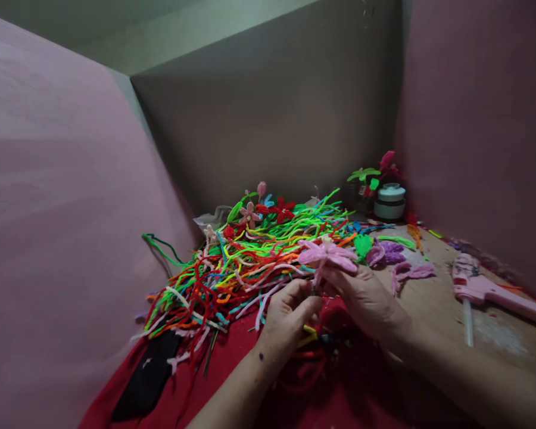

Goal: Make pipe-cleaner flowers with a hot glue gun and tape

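A pink pipe-cleaner flower with long petals is held up in front of me. My right hand pinches it just under the petals. Below the bloom, my left hand is closed on the flower's stem, its thumb and fingers pressed together. The lower stem is mostly hidden by the fingers. Behind both hands spreads a big heap of pipe cleaners in green, red, orange, pink and white.
Finished flowers, including a red flower, lie atop the heap. On the right are a pink glue gun, purple pipe-cleaner pieces and a lidded jar. A black phone-like slab rests on red cloth. Pink walls rise on both sides.
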### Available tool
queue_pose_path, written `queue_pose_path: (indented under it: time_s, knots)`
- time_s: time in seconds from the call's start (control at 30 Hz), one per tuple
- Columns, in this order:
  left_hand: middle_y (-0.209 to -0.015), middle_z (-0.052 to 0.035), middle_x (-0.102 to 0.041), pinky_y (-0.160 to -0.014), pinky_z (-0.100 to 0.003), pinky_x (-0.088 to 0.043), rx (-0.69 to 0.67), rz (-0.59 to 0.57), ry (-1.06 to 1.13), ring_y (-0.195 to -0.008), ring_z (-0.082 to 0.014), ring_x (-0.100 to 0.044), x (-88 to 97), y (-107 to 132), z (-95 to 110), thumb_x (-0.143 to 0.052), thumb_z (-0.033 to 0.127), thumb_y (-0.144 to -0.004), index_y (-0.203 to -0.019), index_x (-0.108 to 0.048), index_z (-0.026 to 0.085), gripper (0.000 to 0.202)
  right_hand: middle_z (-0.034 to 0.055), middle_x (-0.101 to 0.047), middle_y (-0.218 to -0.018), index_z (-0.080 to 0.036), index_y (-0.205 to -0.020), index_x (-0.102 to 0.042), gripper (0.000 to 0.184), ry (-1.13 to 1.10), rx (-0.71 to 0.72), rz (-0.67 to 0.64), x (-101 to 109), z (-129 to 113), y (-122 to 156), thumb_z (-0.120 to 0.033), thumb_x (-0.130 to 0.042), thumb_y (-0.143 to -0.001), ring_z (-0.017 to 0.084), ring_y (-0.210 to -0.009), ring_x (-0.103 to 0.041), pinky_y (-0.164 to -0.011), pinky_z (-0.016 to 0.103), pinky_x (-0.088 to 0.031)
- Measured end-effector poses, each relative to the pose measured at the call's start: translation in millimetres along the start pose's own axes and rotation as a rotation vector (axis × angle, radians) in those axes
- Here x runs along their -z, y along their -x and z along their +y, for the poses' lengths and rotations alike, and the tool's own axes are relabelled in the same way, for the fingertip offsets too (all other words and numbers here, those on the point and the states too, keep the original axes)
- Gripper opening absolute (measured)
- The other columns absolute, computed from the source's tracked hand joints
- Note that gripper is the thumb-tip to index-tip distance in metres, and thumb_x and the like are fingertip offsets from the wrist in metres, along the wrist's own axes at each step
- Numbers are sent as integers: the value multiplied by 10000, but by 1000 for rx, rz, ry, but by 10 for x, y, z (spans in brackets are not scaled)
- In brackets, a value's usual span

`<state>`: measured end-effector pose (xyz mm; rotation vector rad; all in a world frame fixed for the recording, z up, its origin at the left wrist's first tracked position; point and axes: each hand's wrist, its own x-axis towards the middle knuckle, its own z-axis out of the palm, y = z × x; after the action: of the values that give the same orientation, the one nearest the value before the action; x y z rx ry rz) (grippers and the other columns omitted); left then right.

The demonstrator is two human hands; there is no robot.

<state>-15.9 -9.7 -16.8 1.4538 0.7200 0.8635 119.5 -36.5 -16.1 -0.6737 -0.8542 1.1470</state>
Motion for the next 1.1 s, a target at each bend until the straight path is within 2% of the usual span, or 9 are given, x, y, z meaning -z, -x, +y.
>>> queue_pose_path:
  time_s: [0.17, 0.27, 0.37, 0.43, 0.57, 0.7, 0.93, 1.0, 1.1]
  knots:
    - [-591, 44, -518, -452, -198, -360, 77, 13, -5, -450, -70, -444, -15, -9, -32, -594, 293, -752, -855, -566, 141, 186, -15, -607, -658, -192, -749, -680, 223, -133, -128, 93, 57, 36, -70, -301, -786, -586, 99, -570, -481, -556, 236, -395]
    - [-687, 24, -564, -510, -200, -394, 19, 89, 17, -520, -75, -486, -39, -16, -25, -628, 286, -735, -878, -556, 146, 213, -7, -635, -703, -200, -804, -689, 257, -158, -150, 70, 55, 69, -57, -305, -786, -590, 112, -614, -519, -604, 245, -420]
    - [-772, 0, -597, -614, -206, -429, -63, 135, 28, -637, -93, -528, -71, -2, 2, -663, 270, -709, -875, -567, 145, 229, -8, -622, -697, -187, -776, -676, 180, -163, -137, 5, 33, 108, -21, -299, -746, -653, 114, -626, -532, -611, 240, -441]
    - [-756, -1, -598, -612, -212, -433, -57, 109, 27, -639, -101, -533, -86, 12, 14, -667, 280, -707, -878, -577, 146, 235, -17, -592, -635, -184, -741, -656, 159, -158, -149, -26, 20, 135, 2, -309, -728, -675, 102, -545, -509, -535, 231, -439]
    - [-664, 16, -560, -477, -199, -386, 25, 31, 77, -504, -80, -487, -90, 20, 9, -618, 369, -751, -886, -583, 146, 263, -29, -582, -585, -202, -775, -636, 182, -149, -214, -93, 5, 176, 25, -354, -700, -696, 106, -415, -490, -405, 246, -427]
    - [-597, 44, -491, -429, -179, -336, 0, 79, 76, -449, -54, -421, -86, 9, 4, -616, 402, -751, -819, -579, 142, 271, -15, -651, -692, -226, -873, -652, 226, -122, -161, -39, -11, 189, 39, -305, -729, -677, 114, -480, -546, -463, 253, -470]
    - [-522, 51, -458, -434, -192, -287, 8, 97, -20, -415, -56, -366, -64, -3, -2, -563, 395, -794, -667, -518, 153, 277, -22, -615, -644, -204, -808, -645, 121, -149, -171, -66, -37, 203, 82, -275, -687, -720, 115, -467, -535, -443, 248, -455]
    - [-576, 32, -508, -491, -202, -332, -52, 133, -104, -478, -79, -422, -65, 7, -31, -542, 379, -812, -709, -548, 160, 242, -18, -623, -659, -199, -819, -652, 136, -136, -161, -35, -37, 207, 82, -266, -698, -710, 117, -531, -549, -509, 243, -465]
    - [-797, -33, -613, -684, -244, -390, -236, 194, -378, -713, -148, -543, -66, 28, -103, -518, 303, -832, -865, -607, 189, 148, -7, -646, -716, -194, -830, -661, 172, -174, -171, 6, -37, 211, 76, -259, -721, -683, 128, -629, -570, -592, 242, -467]
